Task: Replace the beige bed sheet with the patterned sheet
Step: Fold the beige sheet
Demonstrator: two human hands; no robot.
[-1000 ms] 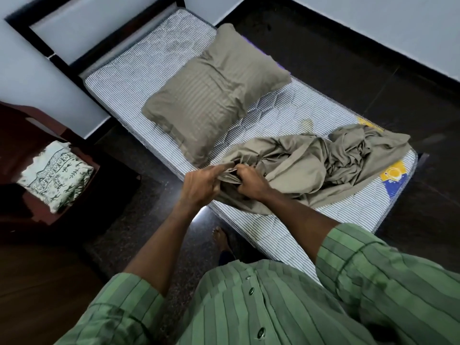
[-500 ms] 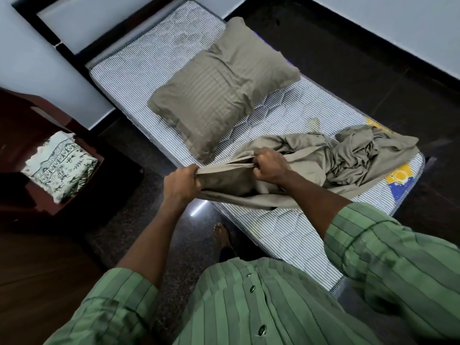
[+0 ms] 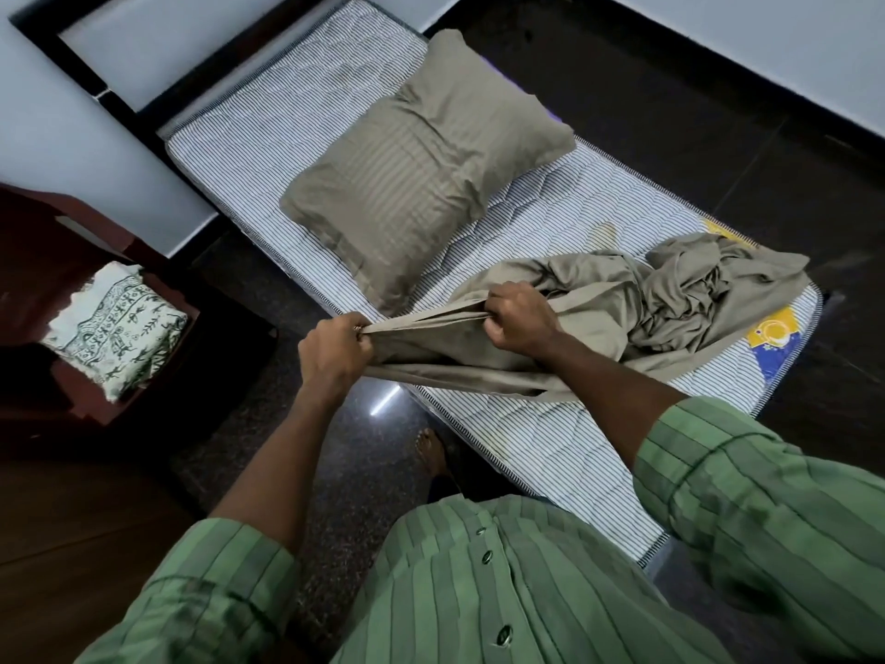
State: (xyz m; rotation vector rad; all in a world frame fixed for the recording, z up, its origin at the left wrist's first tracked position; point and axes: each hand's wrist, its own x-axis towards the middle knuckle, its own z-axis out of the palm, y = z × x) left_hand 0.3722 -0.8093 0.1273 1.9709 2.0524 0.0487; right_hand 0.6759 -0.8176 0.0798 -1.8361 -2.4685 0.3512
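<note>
Head view: your left hand (image 3: 335, 349) and right hand (image 3: 519, 321) each grip an edge of the beige bed sheet (image 3: 622, 309), fingers curled tight, cloth taut between them. Its remainder lies bunched on the striped mattress (image 3: 550, 218), near the pillow (image 3: 421, 165). Patterned sheet (image 3: 115, 330) sits folded on the wooden stand (image 3: 43, 242), well apart to your left.

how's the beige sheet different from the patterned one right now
The beige sheet lies crumpled on the mattress, gripped by the left hand and right hand; the patterned sheet sits folded and untouched on the wooden stand. The beige sheet is plain; the patterned sheet is cream with dark green motifs.
</note>
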